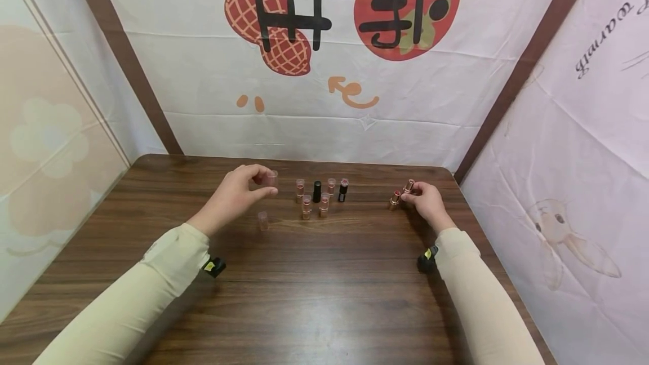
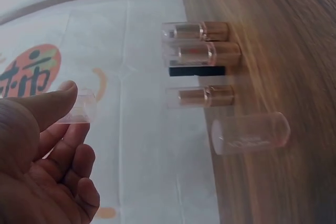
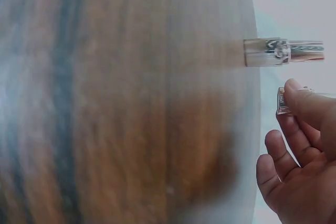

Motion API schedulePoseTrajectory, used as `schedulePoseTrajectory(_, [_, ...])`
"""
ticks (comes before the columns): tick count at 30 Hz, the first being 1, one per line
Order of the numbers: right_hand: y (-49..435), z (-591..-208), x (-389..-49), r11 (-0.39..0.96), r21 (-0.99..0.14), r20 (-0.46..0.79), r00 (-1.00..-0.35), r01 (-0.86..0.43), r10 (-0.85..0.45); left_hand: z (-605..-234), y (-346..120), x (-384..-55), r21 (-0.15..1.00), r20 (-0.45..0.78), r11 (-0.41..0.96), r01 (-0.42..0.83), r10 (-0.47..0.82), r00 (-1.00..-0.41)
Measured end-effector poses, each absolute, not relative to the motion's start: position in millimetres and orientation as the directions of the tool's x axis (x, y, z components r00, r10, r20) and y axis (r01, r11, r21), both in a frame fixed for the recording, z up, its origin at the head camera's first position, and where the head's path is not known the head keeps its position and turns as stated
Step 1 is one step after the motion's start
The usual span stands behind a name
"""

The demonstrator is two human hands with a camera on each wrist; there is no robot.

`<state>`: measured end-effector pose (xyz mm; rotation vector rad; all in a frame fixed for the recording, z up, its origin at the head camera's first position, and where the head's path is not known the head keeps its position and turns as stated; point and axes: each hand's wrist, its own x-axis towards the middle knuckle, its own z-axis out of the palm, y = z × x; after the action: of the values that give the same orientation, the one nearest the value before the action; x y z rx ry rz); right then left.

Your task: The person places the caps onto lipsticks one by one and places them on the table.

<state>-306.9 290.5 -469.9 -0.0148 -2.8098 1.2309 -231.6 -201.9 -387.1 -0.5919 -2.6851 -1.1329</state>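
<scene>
My left hand (image 1: 242, 189) pinches a clear lipstick cap (image 1: 272, 178) between thumb and fingers, held above the table. Below that hand, a second clear cap (image 1: 263, 221) stands on the wood. At the right, my right hand (image 1: 429, 204) pinches the base of an uncapped gold lipstick (image 1: 408, 186). Another uncapped lipstick (image 1: 394, 200), with a red tip, stands upright just left of those fingers. In the right wrist view, the held lipstick (image 3: 283, 101) is mostly hidden by the thumb, and the standing lipstick (image 3: 266, 52) is apart from it.
Between the hands stands a group of several lipsticks: clear-capped gold ones (image 1: 306, 208), a black tube (image 1: 316, 191) and a black one with a patterned top (image 1: 343, 190). The brown wooden table (image 1: 324, 297) meets a printed cloth wall (image 1: 314, 139) at the back.
</scene>
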Motion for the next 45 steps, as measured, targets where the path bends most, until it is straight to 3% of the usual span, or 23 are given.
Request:
schedulePoseTrajectory(19, [254, -425, -285, 0.652, -0.749, 0.227, -0.970, -0.115, 0.090, -362, -177, -223, 0.643, 0.360, 0.612, 0.460, 0.289, -0.887])
schedulePoseTrajectory(45, [151, -429, -246, 0.601, -0.740, 0.256, -0.953, -0.302, -0.164, -331, -134, -220, 0.657, 0.417, 0.535, 0.531, 0.329, -0.847])
